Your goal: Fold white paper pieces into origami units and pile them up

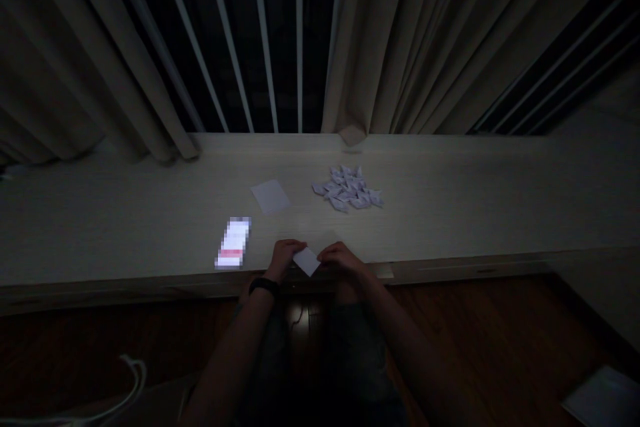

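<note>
Leftmost, a beige curtain (90, 53) hangs down to a long pale ledge (75, 227), and a white cord (137, 380) curls low near the floor. Next comes a lit phone (233, 243), its screen blurred into blocks, lying near the front edge of the ledge. Behind it, upright bars (265, 40) cross a dark window. A dark wristband (264, 287) circles the left wrist, and beyond it a white sheet (271, 196) lies flat. The left hand (285, 257) has its fingers drawn together, pinching the left corner of a small paper (307, 262), which is held at the ledge's front edge between both hands. The right hand (344, 258) has thumb and fingertips nearly together, gripping the opposite corner. Beyond that hand sits a cluster of folded papers (349, 188), pointed and touching one another. Farther right hangs another curtain (415, 33); a pale flat object (605, 397) lies lowest, too dim to identify.
</note>
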`<state>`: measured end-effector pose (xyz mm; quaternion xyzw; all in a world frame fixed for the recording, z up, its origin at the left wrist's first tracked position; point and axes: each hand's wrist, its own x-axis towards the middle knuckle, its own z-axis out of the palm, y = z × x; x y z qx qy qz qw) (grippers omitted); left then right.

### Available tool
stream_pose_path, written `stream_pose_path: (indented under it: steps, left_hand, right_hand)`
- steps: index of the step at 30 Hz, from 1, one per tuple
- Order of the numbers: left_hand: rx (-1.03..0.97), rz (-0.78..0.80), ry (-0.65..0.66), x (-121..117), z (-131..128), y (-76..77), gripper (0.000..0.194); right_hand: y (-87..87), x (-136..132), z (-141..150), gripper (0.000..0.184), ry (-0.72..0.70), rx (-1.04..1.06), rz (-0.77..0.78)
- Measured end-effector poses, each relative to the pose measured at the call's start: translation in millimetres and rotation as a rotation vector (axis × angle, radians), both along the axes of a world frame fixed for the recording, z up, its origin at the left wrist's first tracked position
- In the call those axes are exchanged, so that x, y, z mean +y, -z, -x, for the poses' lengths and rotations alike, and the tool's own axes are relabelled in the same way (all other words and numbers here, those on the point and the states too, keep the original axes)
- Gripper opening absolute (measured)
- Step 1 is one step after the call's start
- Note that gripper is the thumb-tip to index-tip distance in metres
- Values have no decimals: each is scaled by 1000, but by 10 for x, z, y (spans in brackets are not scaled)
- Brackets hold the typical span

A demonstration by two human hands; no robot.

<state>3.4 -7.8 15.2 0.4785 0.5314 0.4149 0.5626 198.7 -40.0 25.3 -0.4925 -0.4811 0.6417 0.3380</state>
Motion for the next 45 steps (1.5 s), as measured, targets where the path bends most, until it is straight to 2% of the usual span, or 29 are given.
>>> stream_pose_path:
  steps: [2, 5, 10, 12, 15, 18, 22, 24, 27, 31, 35, 45]
  left_hand:
    - [0, 6, -12, -4, -34, 11, 24]
    - [1, 8, -22, -16, -98, 7, 24]
    - [-19, 12, -117, -36, -109, -26, 29]
    - [-29, -11, -161, -28, -87, -21, 32]
    - [-43, -38, -217, -10, -86, 12, 35]
    - [-1, -65, -169, -10, -118, 49, 38]
    - [105, -114, -100, -42, -61, 72, 40]
    - [173, -160, -25, -62, 19, 63, 37]
    - [304, -256, 143, -97, 117, 10, 28]
    - [456, -294, 327, -149, 128, -113, 23]
    - [476, -291, 373, -198, 118, -192, 26]
    - [435, -248, 373, -301, 190, -215, 24]
  right_hand:
    - [-24, -49, -104, 21, -77, 42, 30]
    - [-68, -49, -206, 22, -86, 65, 29]
    - [-128, 44, -237, 23, -113, 37, -35]
    - [-102, 59, -240, 25, -56, 71, -40]
    - [4, 68, -195, 32, 127, 131, -41]
    - [147, 106, -62, 43, 216, 50, -149]
    - [270, 164, 114, 32, 198, -179, -285]
    - [270, 158, 155, 29, 172, -293, -350]
    - [209, 105, 186, 23, 59, -433, -454]
    - [105, 25, 227, 18, -8, -528, -533]
    - [60, -22, 250, 17, 15, -549, -537]
    - [90, -128, 237, 19, 65, -544, -558]
